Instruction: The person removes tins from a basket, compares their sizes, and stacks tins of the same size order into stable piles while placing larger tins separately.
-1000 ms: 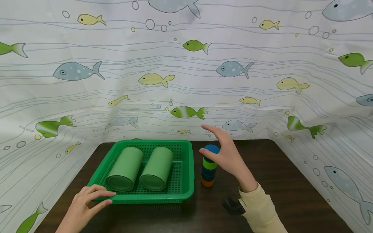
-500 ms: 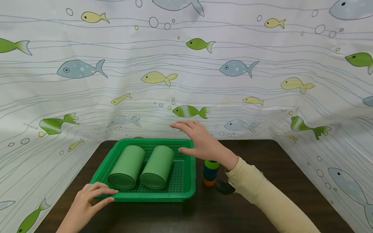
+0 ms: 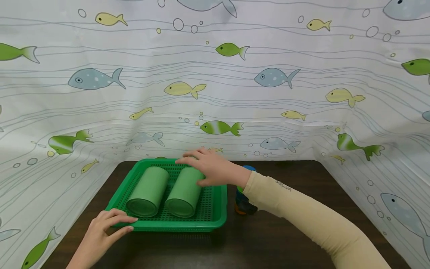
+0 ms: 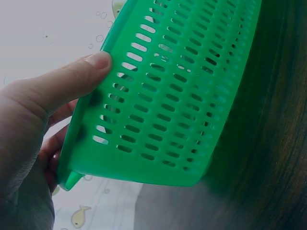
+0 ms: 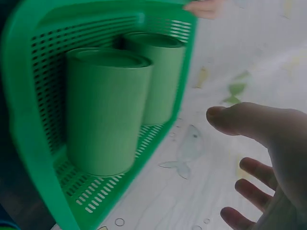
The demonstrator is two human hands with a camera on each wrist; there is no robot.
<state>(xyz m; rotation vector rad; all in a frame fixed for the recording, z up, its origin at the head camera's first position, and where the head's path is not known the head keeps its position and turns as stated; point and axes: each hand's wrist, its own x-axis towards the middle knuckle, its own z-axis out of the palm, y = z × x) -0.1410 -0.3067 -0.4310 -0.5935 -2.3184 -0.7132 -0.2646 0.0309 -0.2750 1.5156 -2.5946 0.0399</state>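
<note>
A green perforated plastic basket [image 3: 174,226] sits at the left of the dark table. Two pale green cylinders, a left one [image 3: 147,190] and a right one [image 3: 183,194], lie side by side in it. My left hand [image 3: 104,229] pinches the basket's near left corner rim, the thumb [image 4: 98,61] outside and the fingers behind. Over the right cylinder's far end hovers my right hand [image 3: 213,166], thumb and fingers spread apart. In the right wrist view, a gap separates that hand [image 5: 283,139] from the cylinders [image 5: 108,115].
Right of the basket stands a stack of blue, green and orange round pieces [image 3: 249,167], partly hidden by my right wrist. A white fish-patterned sheet [image 3: 215,101] encloses the back and sides of the dark table [image 3: 289,239].
My right hand has swept left and slightly down, from beside the coloured stack to above the right cylinder. The left hand keeps its hold on the basket rim.
</note>
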